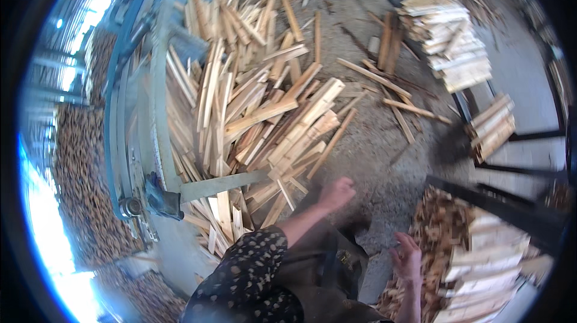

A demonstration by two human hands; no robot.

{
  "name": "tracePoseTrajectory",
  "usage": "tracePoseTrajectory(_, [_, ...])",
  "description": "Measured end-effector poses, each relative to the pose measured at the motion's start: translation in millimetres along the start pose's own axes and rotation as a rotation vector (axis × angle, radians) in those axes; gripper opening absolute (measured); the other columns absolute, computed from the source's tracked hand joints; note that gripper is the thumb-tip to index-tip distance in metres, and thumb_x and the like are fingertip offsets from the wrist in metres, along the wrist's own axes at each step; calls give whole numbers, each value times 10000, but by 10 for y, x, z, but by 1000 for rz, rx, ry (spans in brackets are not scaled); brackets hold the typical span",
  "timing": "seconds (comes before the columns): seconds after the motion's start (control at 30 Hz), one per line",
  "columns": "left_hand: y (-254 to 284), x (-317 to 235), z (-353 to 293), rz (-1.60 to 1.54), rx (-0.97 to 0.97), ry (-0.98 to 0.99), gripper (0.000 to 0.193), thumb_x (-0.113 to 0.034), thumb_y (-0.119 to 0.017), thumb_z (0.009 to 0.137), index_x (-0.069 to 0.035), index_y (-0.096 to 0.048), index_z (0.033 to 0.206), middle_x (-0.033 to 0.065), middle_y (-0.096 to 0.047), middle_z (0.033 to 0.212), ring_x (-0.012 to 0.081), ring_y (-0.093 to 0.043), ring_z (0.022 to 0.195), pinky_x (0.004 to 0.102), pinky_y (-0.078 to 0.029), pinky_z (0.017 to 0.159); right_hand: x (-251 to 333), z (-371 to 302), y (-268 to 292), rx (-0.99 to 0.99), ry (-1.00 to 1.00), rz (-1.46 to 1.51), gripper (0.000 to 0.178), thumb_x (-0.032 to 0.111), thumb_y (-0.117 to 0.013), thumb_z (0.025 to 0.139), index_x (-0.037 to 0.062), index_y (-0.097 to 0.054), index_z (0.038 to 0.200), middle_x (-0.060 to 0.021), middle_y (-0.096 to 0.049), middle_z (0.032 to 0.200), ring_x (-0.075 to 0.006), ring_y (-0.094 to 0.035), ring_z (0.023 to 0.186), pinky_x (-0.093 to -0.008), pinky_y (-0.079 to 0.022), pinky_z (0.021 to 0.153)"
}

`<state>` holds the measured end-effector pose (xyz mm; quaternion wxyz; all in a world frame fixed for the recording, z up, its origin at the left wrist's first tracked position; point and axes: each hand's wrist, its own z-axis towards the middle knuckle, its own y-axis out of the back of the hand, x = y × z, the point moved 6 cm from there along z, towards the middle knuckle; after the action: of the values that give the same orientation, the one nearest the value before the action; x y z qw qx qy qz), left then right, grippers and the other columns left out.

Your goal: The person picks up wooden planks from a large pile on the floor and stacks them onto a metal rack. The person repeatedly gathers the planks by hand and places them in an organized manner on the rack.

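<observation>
My left hand point(338, 194), slightly blurred, reaches forward over the dusty floor with its fingers curled in, and nothing shows in it. The nearest thing to it is the right edge of a heap of loose wood slats point(300, 143). My right hand point(406, 255) is lower and to the right, its fingers loosely bent and apart, holding nothing. Close beside it stands a stack of pale boards and wood pieces point(487, 263). My left arm wears a dark spotted sleeve point(240, 275); the right forearm is bare.
A blue-grey metal machine frame point(157, 94) rises at the left, with a dark glove point(163, 197) on it. Stacked boards point(448, 40) lie on a rack at the far right. A black metal bar point(475, 200) crosses the right side. Loose sticks point(415, 108) litter the floor point(360, 28).
</observation>
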<state>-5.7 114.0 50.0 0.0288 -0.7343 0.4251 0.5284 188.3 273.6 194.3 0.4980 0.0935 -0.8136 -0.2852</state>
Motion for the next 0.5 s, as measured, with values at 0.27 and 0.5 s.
tracePoseTrajectory(0.27, [3133, 1746, 784, 230, -730, 277, 418, -170, -643, 712, -18, -523, 1083, 164, -572, 1032, 248, -558, 950, 324, -438, 803, 822, 2023, -1688, 518, 267, -73, 344, 119, -603, 706, 34, -539, 1033, -150, -576, 1003, -334, -564, 888, -355, -469, 739])
tracePoseTrajectory(0.5, [4577, 1528, 1331, 475, -953, 100, 475, -208, -621, 733, -4, -427, 1115, 226, -493, 1053, 372, -449, 1016, 432, -371, 859, 1375, 3264, -3265, 1051, -33, 358, 684, 318, -647, 767, 21, -318, 1289, -221, -481, 1174, -289, -521, 1034, -350, -457, 829])
